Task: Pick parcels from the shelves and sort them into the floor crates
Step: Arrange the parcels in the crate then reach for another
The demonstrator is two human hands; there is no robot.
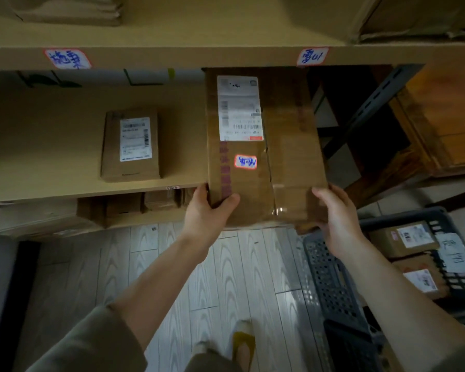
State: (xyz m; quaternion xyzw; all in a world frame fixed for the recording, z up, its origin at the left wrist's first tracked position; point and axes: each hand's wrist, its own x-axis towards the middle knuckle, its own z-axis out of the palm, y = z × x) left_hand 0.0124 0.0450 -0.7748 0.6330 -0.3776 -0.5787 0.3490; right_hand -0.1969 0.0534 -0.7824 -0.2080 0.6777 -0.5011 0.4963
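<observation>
Two bare hands grip a large cardboard parcel (pixel 263 146) at the edge of a tan shelf (pixel 51 146), at one o'clock in view. The left hand (pixel 207 210) clamps its near left corner, the right hand (pixel 336 216) its near right corner. The parcel carries a white shipping label (pixel 239 108), print too blurred to read, and a red-bordered sticker (pixel 245 162) with blue handwriting. A smaller labelled parcel (pixel 130 146) lies at ten o'clock. A dark floor crate (pixel 333 277) holding parcels sits at four o'clock.
</observation>
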